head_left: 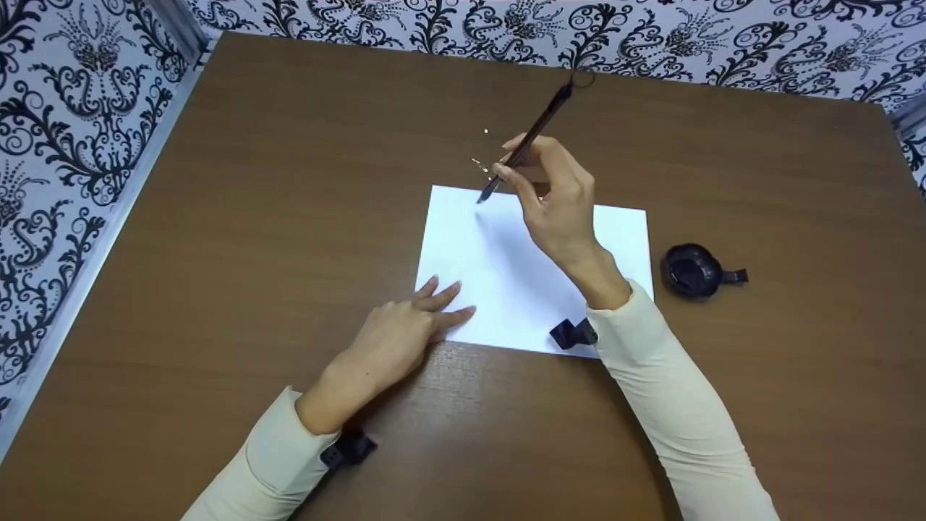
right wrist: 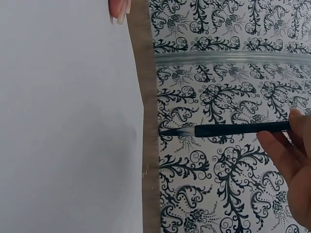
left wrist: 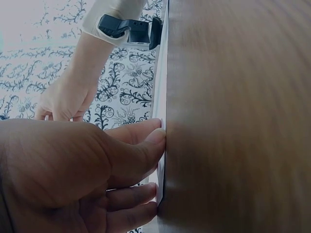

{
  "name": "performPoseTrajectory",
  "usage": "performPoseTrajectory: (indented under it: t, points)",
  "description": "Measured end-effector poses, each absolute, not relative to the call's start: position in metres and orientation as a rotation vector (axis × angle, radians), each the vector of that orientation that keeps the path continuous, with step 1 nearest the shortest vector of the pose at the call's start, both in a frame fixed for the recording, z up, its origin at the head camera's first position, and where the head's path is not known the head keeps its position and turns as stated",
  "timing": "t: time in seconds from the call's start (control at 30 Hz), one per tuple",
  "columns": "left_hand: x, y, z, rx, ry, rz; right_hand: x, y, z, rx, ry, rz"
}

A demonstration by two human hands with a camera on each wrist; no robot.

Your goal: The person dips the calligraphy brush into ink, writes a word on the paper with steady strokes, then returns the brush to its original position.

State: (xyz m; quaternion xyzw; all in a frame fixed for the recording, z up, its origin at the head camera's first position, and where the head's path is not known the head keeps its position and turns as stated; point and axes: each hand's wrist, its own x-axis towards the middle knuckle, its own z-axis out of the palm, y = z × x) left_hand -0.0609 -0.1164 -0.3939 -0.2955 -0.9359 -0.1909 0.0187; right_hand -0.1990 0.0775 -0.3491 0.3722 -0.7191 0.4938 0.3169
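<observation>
Right hand pinches a brush, tip seemingly above the paper at eleven o'clock. Left hand, fingers spread, rests on it at seven.

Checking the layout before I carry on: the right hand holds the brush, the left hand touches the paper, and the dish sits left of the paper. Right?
Not quite: the dish sits right of the paper, as the head view shows. The right hand does hold the brush, and the left hand touches the paper.

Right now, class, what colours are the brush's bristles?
The bristles are dark-tipped, whitish near the handle; best in the right wrist view.
</observation>
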Motion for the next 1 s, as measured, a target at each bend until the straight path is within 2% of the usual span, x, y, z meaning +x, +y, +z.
performPoseTrajectory:
  t: [1.0]
  points:
    - [-0.061, -0.116, -0.393, -0.906, -2.933, -0.591, -0.202, 0.079, -0.363, 1.015, -1.944, 1.266]
